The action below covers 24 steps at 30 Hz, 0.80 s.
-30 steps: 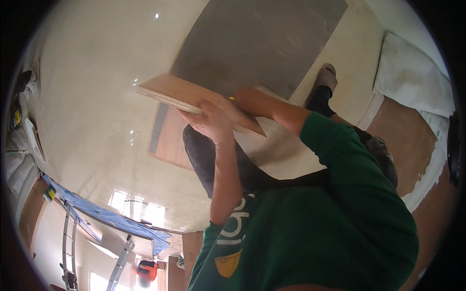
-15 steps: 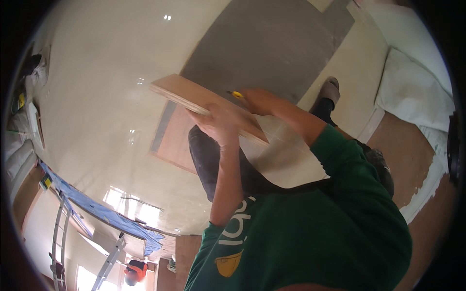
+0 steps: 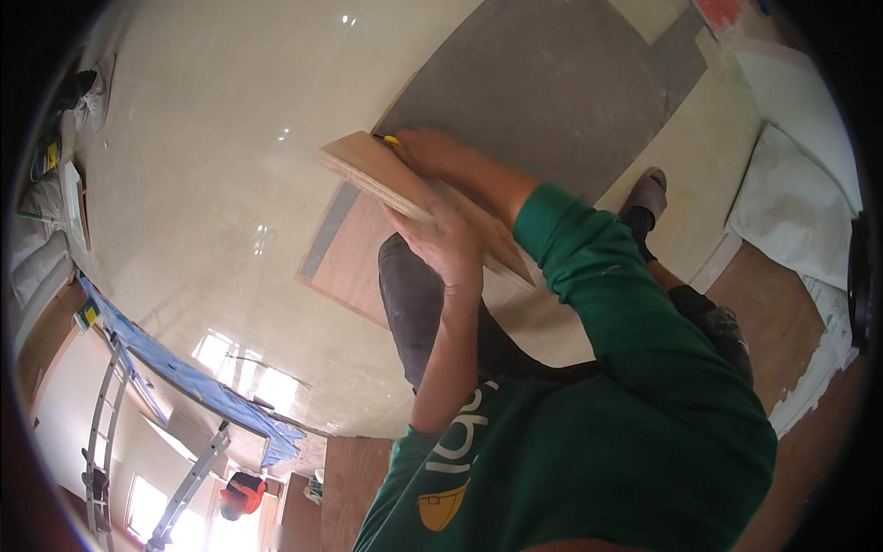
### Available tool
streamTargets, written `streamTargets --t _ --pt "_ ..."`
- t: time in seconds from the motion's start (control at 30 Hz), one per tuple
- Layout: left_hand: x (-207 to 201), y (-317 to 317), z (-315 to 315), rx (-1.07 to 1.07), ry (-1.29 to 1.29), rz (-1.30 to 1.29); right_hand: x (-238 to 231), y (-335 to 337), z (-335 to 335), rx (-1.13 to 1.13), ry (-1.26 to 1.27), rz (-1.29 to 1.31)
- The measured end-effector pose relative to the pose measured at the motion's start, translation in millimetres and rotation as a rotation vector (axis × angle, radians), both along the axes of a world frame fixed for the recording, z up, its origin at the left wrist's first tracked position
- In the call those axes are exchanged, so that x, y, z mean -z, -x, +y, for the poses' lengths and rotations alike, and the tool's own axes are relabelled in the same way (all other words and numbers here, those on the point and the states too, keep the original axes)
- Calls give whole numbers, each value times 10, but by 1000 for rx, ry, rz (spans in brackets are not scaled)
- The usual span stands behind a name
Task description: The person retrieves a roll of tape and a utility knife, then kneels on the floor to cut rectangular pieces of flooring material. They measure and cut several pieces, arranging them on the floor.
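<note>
A narrow plywood board (image 3: 382,171) is held tilted above my bent knee, its pale layered edge facing me. My left hand (image 3: 448,245) grips it near the middle, fingers over the edge. Closed around a yellow utility knife (image 3: 391,141), my right hand (image 3: 425,152) is at the board's far long edge, close to its left end. The dark blade tip shows beside the board; whether it touches the wood I cannot tell. Part of the right forearm passes behind the board.
A large dark grey sheet (image 3: 543,87) lies on the glossy tiled floor (image 3: 202,156). A wooden panel (image 3: 354,244) with a grey strip lies by my knee. White sacks (image 3: 796,202) sit at right. Ladders (image 3: 189,488) and a person in orange (image 3: 244,497) are at lower left.
My right hand has slid the knife left along the board's far edge toward its left end. The left hand still grips the board. The whole view has shifted slightly.
</note>
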<state>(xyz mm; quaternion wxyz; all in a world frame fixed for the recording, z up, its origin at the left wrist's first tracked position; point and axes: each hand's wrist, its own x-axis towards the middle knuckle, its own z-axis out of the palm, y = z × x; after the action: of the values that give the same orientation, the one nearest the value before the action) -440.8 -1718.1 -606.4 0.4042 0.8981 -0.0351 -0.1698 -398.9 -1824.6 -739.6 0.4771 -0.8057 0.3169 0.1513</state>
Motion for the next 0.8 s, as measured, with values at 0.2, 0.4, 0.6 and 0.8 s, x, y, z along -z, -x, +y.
streamTargets --t 0.2,0.4,0.6,0.8 --pt "-116 -30 -2 65 76 85 -328 -104 -96 -63 -40 52" --pt "-64 -31 -44 68 -12 -6 -479 86 -157 -257 -9 155" --pt "-100 -24 -44 0 47 80 -371 1206 305 -118 86 71" --pt "-119 -29 -51 45 70 60 -537 2169 601 -156 16 244"
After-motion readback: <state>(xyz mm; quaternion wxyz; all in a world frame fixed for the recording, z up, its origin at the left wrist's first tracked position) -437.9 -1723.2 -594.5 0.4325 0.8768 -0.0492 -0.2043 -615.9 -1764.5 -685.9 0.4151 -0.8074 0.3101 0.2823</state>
